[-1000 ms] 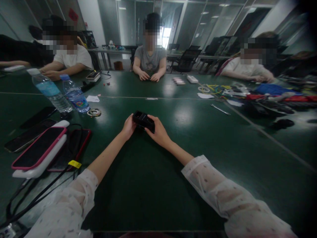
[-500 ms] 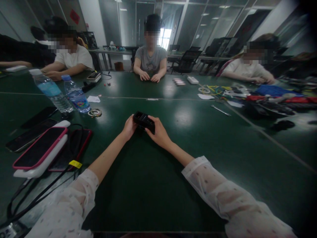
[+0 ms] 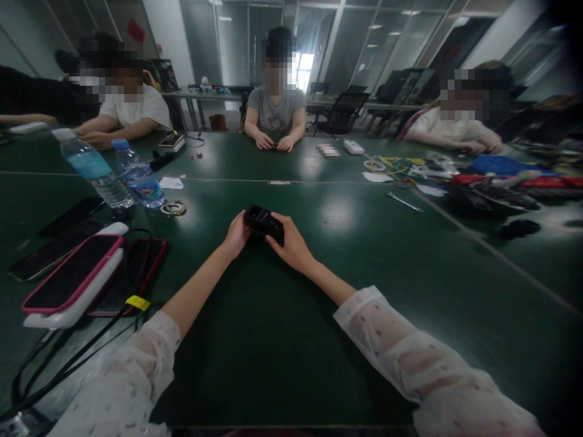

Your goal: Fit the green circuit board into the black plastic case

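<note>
Mid-frame: left hand (image 3: 237, 236), right hand (image 3: 292, 245) in firm grip on device (image 3: 264, 224), opposite ends, likely for steadiness.

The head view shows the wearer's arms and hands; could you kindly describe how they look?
The left sleeve and right sleeve are white, loose and sheer with small dark marks, ending well short of the ungloved left hand and right hand.

dim light, glare on green tabletop (image 3: 291, 328), blurry edges
</note>
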`<state>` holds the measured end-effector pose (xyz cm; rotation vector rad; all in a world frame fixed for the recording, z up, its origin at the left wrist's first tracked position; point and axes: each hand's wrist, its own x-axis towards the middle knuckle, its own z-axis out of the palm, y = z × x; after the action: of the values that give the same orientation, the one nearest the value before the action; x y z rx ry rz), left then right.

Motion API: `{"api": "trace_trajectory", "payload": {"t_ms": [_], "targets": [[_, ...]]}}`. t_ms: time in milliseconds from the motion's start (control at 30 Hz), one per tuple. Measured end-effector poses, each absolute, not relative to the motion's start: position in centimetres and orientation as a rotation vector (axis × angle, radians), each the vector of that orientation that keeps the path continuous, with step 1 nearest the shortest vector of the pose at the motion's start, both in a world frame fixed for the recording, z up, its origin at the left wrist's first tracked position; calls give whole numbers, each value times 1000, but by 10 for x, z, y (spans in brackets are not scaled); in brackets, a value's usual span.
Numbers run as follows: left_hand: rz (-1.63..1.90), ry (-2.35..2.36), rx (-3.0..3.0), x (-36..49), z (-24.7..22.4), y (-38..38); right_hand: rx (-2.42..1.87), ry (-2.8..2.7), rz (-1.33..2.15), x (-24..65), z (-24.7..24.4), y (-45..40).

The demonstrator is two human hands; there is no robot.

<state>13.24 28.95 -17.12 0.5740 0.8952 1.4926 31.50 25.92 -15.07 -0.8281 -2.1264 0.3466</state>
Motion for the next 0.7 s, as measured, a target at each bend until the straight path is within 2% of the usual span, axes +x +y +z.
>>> {"api": "trace_trajectory", "payload": {"t_ms": [700], "targets": [[1519, 903, 560, 134, -172, 292, -827, -2135, 336, 315, -151, 260]]}}
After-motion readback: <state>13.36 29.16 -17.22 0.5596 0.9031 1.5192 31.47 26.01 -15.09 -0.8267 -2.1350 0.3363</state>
